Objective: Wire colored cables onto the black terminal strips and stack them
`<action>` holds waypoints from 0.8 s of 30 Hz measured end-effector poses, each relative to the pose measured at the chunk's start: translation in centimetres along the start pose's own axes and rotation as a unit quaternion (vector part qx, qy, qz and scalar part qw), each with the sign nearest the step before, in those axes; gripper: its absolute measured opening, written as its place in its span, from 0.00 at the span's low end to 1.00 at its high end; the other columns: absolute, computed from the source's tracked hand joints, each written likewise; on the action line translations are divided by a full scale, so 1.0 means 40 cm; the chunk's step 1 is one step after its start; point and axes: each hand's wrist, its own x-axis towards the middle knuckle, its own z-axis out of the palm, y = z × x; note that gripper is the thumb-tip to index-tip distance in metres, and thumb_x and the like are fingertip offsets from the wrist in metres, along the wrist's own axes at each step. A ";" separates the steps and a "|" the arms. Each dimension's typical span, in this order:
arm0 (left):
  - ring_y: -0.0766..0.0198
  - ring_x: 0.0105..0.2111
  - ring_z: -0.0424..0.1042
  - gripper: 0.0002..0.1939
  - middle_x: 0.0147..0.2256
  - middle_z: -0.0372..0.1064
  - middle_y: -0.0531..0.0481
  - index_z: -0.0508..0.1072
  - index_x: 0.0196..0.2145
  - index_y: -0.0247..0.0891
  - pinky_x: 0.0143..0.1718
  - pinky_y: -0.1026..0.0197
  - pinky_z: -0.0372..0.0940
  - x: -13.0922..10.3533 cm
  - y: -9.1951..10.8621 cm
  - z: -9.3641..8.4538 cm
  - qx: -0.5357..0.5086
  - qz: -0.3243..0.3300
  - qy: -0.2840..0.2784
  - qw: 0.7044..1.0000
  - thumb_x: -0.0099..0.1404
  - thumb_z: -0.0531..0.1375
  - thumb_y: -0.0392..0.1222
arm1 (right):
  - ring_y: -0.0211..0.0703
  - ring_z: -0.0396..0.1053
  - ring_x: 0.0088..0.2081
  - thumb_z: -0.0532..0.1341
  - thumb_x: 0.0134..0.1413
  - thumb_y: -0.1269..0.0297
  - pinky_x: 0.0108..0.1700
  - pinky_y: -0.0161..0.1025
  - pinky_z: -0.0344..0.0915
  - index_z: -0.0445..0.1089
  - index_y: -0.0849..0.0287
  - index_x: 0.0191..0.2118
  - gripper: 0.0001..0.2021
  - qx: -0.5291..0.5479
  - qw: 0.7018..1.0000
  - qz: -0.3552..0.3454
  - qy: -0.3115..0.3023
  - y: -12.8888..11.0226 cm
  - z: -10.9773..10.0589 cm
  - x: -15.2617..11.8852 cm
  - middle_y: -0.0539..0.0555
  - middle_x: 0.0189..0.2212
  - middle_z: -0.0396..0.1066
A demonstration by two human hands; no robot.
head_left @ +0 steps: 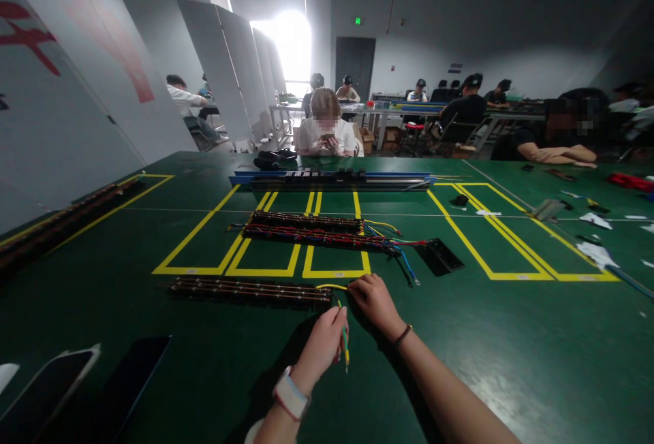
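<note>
A long dark strip assembly [250, 291] with copper-coloured lines lies on the green table in front of me. At its right end my left hand [328, 335], with a white watch on the wrist, is closed on a green-yellow wire [346, 347] that hangs down past the fingers. My right hand [372, 299] pinches the far end of a yellow wire [332, 287] coming from the same strip. Beyond them, two similar assemblies [306, 229] lie side by side, with coloured wires [403, 253] at their right ends. A black box-like part [442, 257] rests beside those wires.
Yellow tape outlines [337, 274] mark the green table [511, 349]. Blue and grey rails [332, 180] lie across its far side. Dark panels [133, 376] are at the near left, paper scraps [595, 253] at the right. A person [327, 134] sits opposite.
</note>
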 end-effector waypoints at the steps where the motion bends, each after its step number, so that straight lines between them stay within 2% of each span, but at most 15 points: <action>1: 0.70 0.14 0.56 0.19 0.17 0.57 0.57 0.61 0.24 0.40 0.18 0.67 0.48 -0.001 -0.004 0.002 0.043 0.027 0.026 0.998 0.63 0.52 0.57 | 0.41 0.63 0.37 0.57 0.59 0.66 0.40 0.37 0.58 0.73 0.56 0.37 0.07 0.001 1.000 0.001 -0.003 -0.001 -0.002 0.000 0.52 0.32 0.69; 5: 0.63 0.21 0.63 0.13 0.18 0.54 0.55 0.65 0.23 0.40 0.27 0.64 0.53 0.001 -0.033 0.017 0.137 0.103 0.128 0.977 0.60 0.57 0.49 | 0.41 0.63 0.37 0.57 0.59 0.67 0.40 0.37 0.58 0.73 0.56 0.38 0.07 0.015 1.000 0.008 -0.006 -0.001 -0.004 -0.001 0.53 0.33 0.69; 8: 0.58 0.24 0.65 0.11 0.18 0.53 0.53 0.66 0.24 0.40 0.32 0.61 0.56 0.001 -0.043 0.023 0.169 0.113 0.146 0.968 0.60 0.57 0.47 | 0.42 0.63 0.37 0.56 0.59 0.67 0.41 0.38 0.59 0.72 0.56 0.38 0.07 0.028 1.000 0.012 -0.006 0.001 -0.004 -0.002 0.53 0.34 0.69; 10: 0.57 0.25 0.65 0.12 0.19 0.55 0.51 0.67 0.23 0.40 0.34 0.58 0.57 -0.004 -0.038 0.023 0.189 0.133 0.131 0.964 0.61 0.56 0.48 | 0.42 0.64 0.38 0.56 0.60 0.66 0.41 0.39 0.59 0.72 0.56 0.39 0.08 0.040 0.999 0.012 -0.002 -0.002 -0.007 -0.001 0.53 0.35 0.69; 13: 0.58 0.26 0.64 0.15 0.21 0.60 0.47 0.67 0.20 0.41 0.37 0.57 0.57 -0.020 -0.020 0.028 0.172 0.201 0.072 0.962 0.61 0.56 0.51 | 0.43 0.65 0.41 0.55 0.60 0.62 0.44 0.41 0.60 0.70 0.55 0.44 0.10 0.061 0.998 -0.006 0.009 -0.022 -0.018 0.008 0.54 0.37 0.69; 15: 0.58 0.27 0.64 0.17 0.21 0.63 0.46 0.67 0.20 0.42 0.38 0.56 0.57 -0.033 -0.010 0.035 0.158 0.236 0.044 0.958 0.61 0.55 0.52 | 0.44 0.64 0.44 0.57 0.59 0.59 0.47 0.42 0.59 0.68 0.54 0.48 0.13 0.064 0.997 -0.041 -0.005 -0.046 -0.026 0.018 0.55 0.40 0.68; 18: 0.57 0.27 0.64 0.18 0.22 0.64 0.45 0.67 0.19 0.42 0.40 0.55 0.57 -0.047 -0.004 0.045 0.168 0.260 0.035 0.950 0.63 0.53 0.51 | 0.47 0.62 0.47 0.63 0.52 0.54 0.49 0.45 0.58 0.65 0.53 0.51 0.22 0.038 0.993 -0.097 -0.047 -0.089 -0.023 0.035 0.56 0.43 0.67; 20: 0.58 0.27 0.64 0.18 0.22 0.64 0.45 0.67 0.19 0.43 0.40 0.55 0.57 -0.050 -0.005 0.046 0.177 0.272 0.035 0.945 0.64 0.52 0.49 | 0.49 0.62 0.46 0.66 0.47 0.54 0.49 0.46 0.58 0.65 0.55 0.50 0.24 0.012 0.992 -0.106 -0.063 -0.112 -0.011 0.047 0.56 0.43 0.66; 24: 0.58 0.27 0.65 0.18 0.22 0.64 0.46 0.66 0.18 0.42 0.38 0.55 0.57 -0.045 -0.008 0.042 0.197 0.287 0.041 0.937 0.64 0.52 0.46 | 0.48 0.62 0.41 0.69 0.42 0.54 0.45 0.44 0.59 0.65 0.57 0.43 0.22 -0.043 0.991 -0.105 -0.064 -0.137 0.023 0.070 0.55 0.38 0.66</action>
